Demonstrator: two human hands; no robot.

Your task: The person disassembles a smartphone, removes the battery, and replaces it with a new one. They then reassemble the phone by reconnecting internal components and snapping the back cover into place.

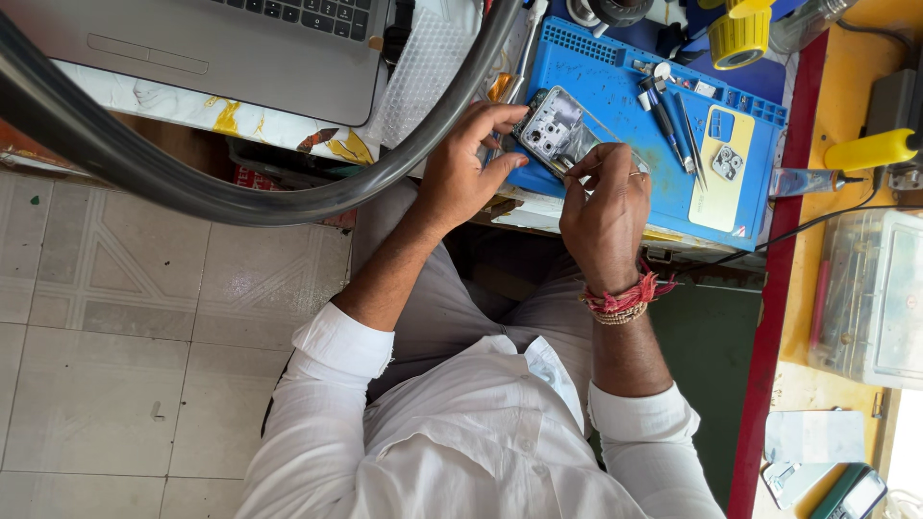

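An opened phone [556, 135] with its back off lies tilted at the near edge of a blue work mat [615, 82]. My left hand [463, 168] grips the phone's left side, thumb and fingers around its edge. My right hand [606, 211] pinches a thin metal tool, likely tweezers [577, 173], whose tip touches the phone's lower inside. A red thread band [623, 300] circles my right wrist. White sleeves cover both forearms.
On the mat lie screwdrivers [668, 120] and a yellow card with a small camera part [726, 163]. A grey laptop [231, 43] sits left, a thick black hose [240, 197] curving below it. Yellow tape rolls [738, 37], a yellow-handled tool [870, 151] and a clear plastic box [880, 298] stand right.
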